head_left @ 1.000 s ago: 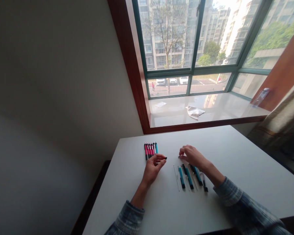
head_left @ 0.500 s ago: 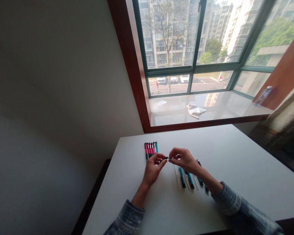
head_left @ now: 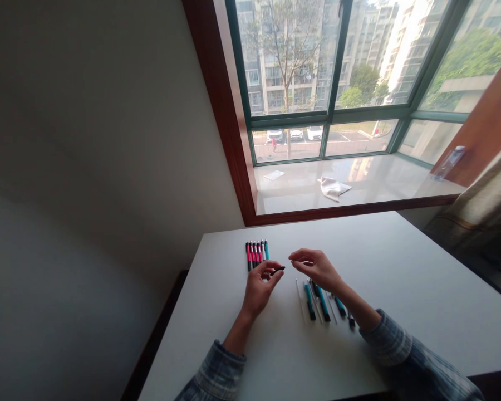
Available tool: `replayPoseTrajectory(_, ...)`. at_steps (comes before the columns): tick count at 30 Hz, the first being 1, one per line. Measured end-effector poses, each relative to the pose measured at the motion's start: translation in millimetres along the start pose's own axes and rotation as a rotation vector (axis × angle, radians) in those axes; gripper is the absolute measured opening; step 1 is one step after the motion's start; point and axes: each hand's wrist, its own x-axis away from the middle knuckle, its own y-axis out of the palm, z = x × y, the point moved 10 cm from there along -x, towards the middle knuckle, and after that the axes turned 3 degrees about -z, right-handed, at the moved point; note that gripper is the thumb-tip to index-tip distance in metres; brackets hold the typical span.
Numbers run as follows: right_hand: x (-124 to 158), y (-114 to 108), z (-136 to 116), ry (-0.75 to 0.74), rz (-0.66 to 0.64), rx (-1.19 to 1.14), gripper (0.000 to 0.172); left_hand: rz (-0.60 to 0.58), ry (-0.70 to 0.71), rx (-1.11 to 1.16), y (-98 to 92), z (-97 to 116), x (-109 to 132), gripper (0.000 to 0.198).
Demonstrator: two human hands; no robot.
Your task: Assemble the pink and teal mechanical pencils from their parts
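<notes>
While pinched by the left hand (head_left: 259, 289), a small black pen part (head_left: 278, 270) jutting rightward, right hand (head_left: 316, 269) spread open nearby.

My left hand (head_left: 259, 288) sits low in front of me, its back turned up and its wrist angled so the fingers point up and to the right; my thumb and fingers (head_left: 273, 270) curl closed in a tight pinch; my right hand (head_left: 317, 269) is open and relaxed, palm down, with its fingers (head_left: 298, 255) loosely curved and reaching toward the left; my two hands are near each other but apart, a small gap between the fingertips; my bare left forearm (head_left: 237, 335) slants up from the lower left, my bare right forearm (head_left: 353, 301) from the lower right; a plaid cuff (head_left: 386, 340) covers my right arm above the wrist, another (head_left: 217, 370) my left.
</notes>
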Motion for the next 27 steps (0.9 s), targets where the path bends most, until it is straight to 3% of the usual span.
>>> replayPoseTrajectory(5,4,11,-10,-0.062,-0.114,0.08,0.028,0.017,0.007,0.004,-2.6,1,-1,0.023)
replayPoseTrajectory(16,3,11,-5,-0.101,-0.074,0.043,0.02,-0.032,0.033,-0.009,4.4,0,-1,0.02)
replayPoseTrajectory(21,4,12,-5,-0.081,-0.078,0.065,0.025,-0.033,0.036,-0.006,3.8,1,-1,0.021)
replayPoseTrajectory(27,4,10,-5,-0.038,-0.053,0.256,0.034,-0.018,0.046,-0.036,2.2,5,0,0.021)
